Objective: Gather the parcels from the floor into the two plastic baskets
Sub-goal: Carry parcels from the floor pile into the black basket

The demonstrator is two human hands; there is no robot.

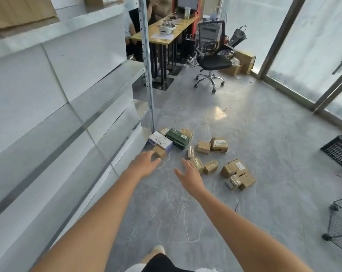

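Step in hand: reaching down toward the scattered parcels; nothing picked up yet, by the look of it.
Left hand (144, 161): fingers spread and relaxed, holding nothing, just short of the small brown box (159, 152) by the foot of the shelving post (147, 75).
Right hand (190, 173): open, empty, fingertips just beside the taped parcel (197, 164).
Parcels: all on the floor (254, 118), in three loose groups. The green box (178, 137) and white box (160, 141) lie against the shelving; a far-right cluster (238, 173) lies toward the basket.
Basket: one black basket (338, 152) at the floor's right edge, well apart from the hands; a second is not identifiable.
Advice: take the small boxes first, one per hand, gripping across the short sides. Taped faces are likely slippery.
Risk: carrying too many at once over the gap to the basket.
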